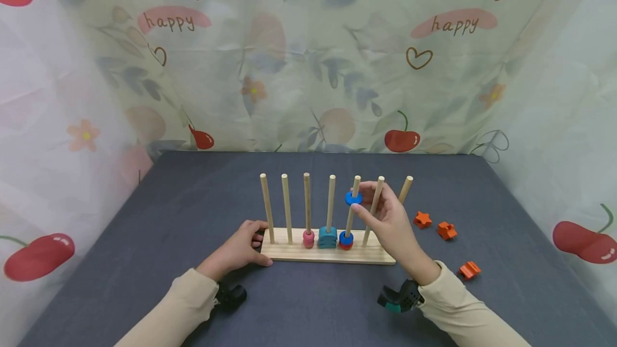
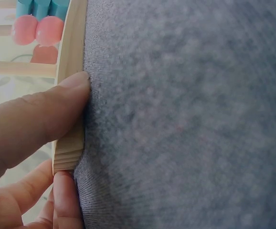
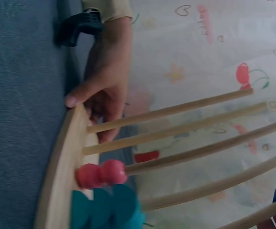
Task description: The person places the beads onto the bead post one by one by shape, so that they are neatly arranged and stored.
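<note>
A wooden peg rack (image 1: 332, 255) with several upright pegs lies across the table. My left hand (image 1: 241, 248) grips its left end, with the thumb on the front edge and fingers at the end face. Near the top of the fifth peg from the left, my right hand (image 1: 392, 224) pinches a blue ring (image 1: 353, 198), which is threaded on that peg. Below it, a blue bead (image 1: 345, 237) sits over a red bead (image 1: 346, 246). Pink beads (image 1: 308, 239) are stacked on the third peg, and teal scalloped pieces (image 1: 328, 238) on the fourth.
To the right of the rack lie an orange star-shaped bead (image 1: 422, 219), another orange bead (image 1: 447, 230) and a third orange bead (image 1: 469, 270) nearer the right sleeve. A patterned curtain (image 1: 308, 68) stands behind the dark table (image 1: 308, 304).
</note>
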The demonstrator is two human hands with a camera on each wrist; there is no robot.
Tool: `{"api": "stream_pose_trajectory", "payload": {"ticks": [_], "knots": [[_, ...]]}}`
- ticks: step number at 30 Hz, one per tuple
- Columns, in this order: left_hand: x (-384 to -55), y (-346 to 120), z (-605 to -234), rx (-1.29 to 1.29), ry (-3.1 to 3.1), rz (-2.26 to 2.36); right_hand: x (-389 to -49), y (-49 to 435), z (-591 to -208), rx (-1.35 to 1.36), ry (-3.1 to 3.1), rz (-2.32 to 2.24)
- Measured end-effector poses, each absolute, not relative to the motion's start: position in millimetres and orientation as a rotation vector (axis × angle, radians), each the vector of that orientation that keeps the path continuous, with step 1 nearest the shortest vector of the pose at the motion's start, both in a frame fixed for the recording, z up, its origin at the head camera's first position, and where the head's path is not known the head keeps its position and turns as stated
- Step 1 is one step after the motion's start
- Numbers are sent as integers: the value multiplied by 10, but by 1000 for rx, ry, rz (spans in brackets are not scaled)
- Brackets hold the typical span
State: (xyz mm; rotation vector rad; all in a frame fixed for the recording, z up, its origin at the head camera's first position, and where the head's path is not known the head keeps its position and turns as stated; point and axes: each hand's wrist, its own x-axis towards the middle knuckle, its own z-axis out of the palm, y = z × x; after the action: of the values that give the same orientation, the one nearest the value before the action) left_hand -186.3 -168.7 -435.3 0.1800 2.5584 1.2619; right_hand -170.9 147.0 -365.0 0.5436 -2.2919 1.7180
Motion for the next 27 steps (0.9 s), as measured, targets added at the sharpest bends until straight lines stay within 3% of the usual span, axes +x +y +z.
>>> {"api": "stream_pose_trajectory", "payload": {"ticks": [17, 27], "knots": [[-1859, -1672, -4338, 179, 2563, 1257, -1692, 1482, -4288, 358, -2522, 1778], [-1866, -1675, -4356, 163, 2563, 1249, -1698, 1450, -4396, 259, -2596, 1787]]}}
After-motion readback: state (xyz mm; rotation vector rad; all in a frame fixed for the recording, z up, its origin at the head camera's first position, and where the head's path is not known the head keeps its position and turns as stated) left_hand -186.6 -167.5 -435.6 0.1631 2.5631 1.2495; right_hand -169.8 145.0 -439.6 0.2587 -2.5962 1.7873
